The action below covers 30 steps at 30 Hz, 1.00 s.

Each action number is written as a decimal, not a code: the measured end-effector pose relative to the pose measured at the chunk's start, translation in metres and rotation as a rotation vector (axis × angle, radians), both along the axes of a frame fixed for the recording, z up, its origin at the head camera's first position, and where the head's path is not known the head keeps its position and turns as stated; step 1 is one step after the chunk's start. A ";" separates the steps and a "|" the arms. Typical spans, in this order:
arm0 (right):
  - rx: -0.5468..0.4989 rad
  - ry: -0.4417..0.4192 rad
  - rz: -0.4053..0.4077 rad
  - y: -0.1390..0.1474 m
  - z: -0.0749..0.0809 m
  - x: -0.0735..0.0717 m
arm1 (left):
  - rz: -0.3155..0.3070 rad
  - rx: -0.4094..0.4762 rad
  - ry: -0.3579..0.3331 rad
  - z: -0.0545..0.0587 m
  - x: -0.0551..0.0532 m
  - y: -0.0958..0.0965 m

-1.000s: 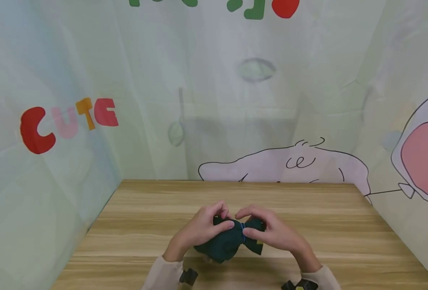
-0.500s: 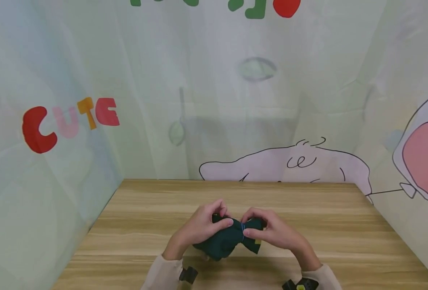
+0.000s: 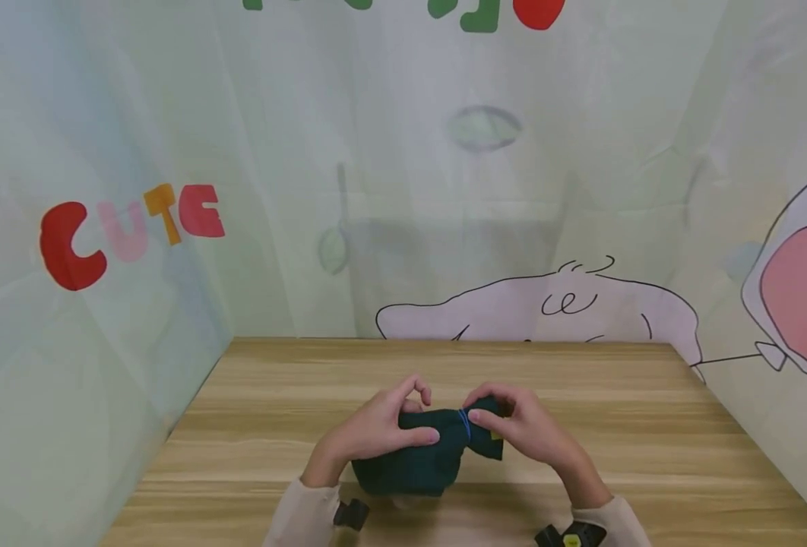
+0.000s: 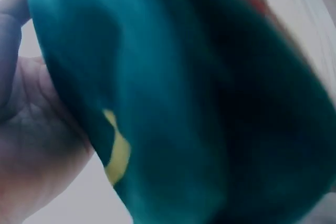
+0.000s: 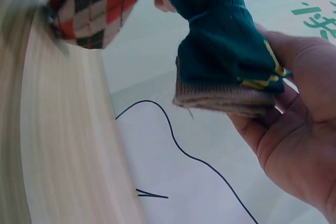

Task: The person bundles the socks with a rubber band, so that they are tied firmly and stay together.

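Note:
A bundle of dark green socks (image 3: pixel 410 471) hangs between both hands, close over the table. A thin blue band (image 3: pixel 465 424) cinches it near the cuff end. My left hand (image 3: pixel 376 429) grips the wide part, thumb across the front and some fingers hidden behind. At the cuff end, my right hand (image 3: pixel 533 433) pinches the fabric beside the band. In the right wrist view, brown ribbed cuffs (image 5: pixel 226 100) lie under the green cuff, and an argyle sock part (image 5: pixel 100 11) droops on the far side. Yellow marking (image 4: pixel 119 156) shows on the green cloth in the left wrist view.
The wood-grain table (image 3: pixel 294 380) extends around the hands. A printed cloth backdrop (image 3: pixel 273 289) encloses its back and sides. Dark wrist cameras sit at both cuffs of the sleeves (image 3: pixel 304 513).
The right hand has shifted slightly right and up with the banded cuff end. The wide part now hangs flatter and broader, and the left index finger has lifted off the fabric.

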State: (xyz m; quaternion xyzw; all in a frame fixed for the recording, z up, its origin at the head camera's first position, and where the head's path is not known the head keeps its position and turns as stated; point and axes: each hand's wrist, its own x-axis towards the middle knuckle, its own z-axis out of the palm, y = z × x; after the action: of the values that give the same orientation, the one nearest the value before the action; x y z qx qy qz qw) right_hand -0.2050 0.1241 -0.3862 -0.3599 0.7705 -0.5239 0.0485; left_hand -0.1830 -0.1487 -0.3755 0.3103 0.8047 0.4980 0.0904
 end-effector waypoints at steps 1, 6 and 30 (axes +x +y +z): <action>-0.002 -0.010 -0.016 0.001 0.001 0.000 | -0.015 -0.003 -0.030 0.000 0.000 -0.001; -0.001 -0.016 -0.064 0.009 0.004 0.000 | -0.016 -0.021 -0.062 -0.003 0.000 -0.007; 0.149 0.008 -0.280 0.042 -0.004 -0.022 | 0.140 -0.099 0.018 -0.003 -0.011 -0.039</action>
State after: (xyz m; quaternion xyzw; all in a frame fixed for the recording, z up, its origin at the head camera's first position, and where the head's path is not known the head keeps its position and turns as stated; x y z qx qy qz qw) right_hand -0.2271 0.1661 -0.3901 -0.2465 0.8500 -0.4656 -0.0014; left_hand -0.1938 -0.1873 -0.3788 0.2527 0.8488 0.4601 0.0635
